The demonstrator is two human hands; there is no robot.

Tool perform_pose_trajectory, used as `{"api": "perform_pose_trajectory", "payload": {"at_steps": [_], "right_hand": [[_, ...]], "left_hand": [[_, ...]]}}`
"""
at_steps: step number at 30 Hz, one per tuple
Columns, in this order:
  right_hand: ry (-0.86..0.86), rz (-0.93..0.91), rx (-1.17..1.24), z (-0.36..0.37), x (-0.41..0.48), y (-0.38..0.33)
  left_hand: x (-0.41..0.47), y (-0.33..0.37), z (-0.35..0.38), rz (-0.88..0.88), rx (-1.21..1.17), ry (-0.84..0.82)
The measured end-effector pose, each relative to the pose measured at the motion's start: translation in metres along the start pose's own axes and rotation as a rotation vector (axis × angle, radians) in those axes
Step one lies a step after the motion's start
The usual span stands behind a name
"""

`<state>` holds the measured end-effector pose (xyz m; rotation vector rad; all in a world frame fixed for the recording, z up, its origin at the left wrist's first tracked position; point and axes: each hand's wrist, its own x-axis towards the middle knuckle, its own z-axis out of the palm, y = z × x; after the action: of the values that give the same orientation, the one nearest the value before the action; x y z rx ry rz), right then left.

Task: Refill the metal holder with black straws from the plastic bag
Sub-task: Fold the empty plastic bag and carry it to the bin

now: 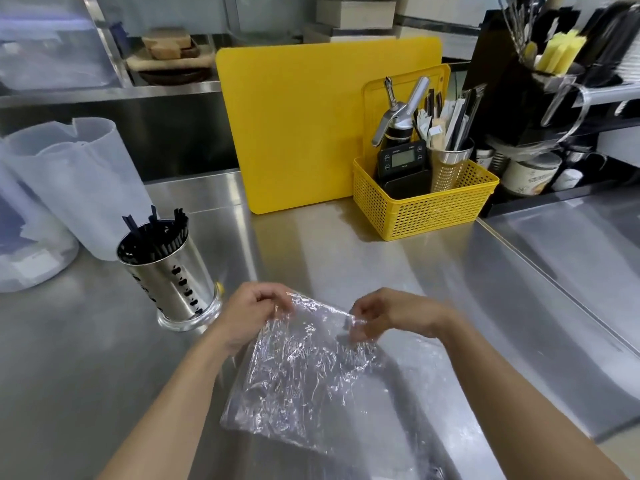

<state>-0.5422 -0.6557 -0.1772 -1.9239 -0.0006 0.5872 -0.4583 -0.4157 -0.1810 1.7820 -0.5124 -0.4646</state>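
Observation:
A crinkled clear plastic bag (304, 372) hangs over the steel counter in front of me, and no straws show inside it. My left hand (252, 311) pinches its top left corner. My right hand (384, 315) pinches the top right corner. The perforated metal holder (169, 275) stands upright to the left of my left hand, with black straws (156, 233) sticking out of its top.
A frosted plastic jug (79, 181) stands behind the holder at the left. A yellow cutting board (304, 123) leans at the back. A yellow basket (426, 206) with a timer and utensils sits at the right. The steel counter (346, 251) steps down at the right.

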Motion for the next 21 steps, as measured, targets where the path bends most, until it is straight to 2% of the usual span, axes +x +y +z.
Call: {"api": "perform_pose_trajectory", "payload": {"at_steps": [1,3,6,8,10,12,15,18,21], "right_hand": [[-0.013,-0.008,-0.008,0.004,0.002,0.0],[0.064,-0.047,0.037,0.007,0.001,0.001],[0.265,-0.125,0.217,0.006,-0.002,0.005],[0.34,-0.155,0.392,0.007,-0.003,0.007],[0.403,-0.158,0.508,0.01,0.0,0.008],[0.47,-0.143,0.555,0.016,0.005,0.009],[0.538,-0.1,0.58,0.026,0.01,0.012],[0.473,-0.064,0.59,0.03,0.006,0.016],[0.328,-0.03,0.566,0.033,-0.004,0.024]], "left_hand": [[0.0,0.001,-0.003,0.014,-0.024,0.004],[-0.001,-0.001,-0.015,0.0,-0.191,0.03],[-0.011,-0.013,-0.032,-0.147,-0.656,0.108],[-0.023,-0.023,-0.028,-0.27,-0.748,0.033],[-0.03,-0.028,-0.01,-0.362,-0.74,-0.059],[-0.033,-0.024,0.011,-0.406,-0.629,-0.031],[-0.032,-0.016,0.025,-0.348,-0.338,-0.088],[-0.03,-0.021,0.016,-0.348,-0.2,0.022],[-0.029,-0.022,0.009,-0.344,-0.257,0.059]]}}
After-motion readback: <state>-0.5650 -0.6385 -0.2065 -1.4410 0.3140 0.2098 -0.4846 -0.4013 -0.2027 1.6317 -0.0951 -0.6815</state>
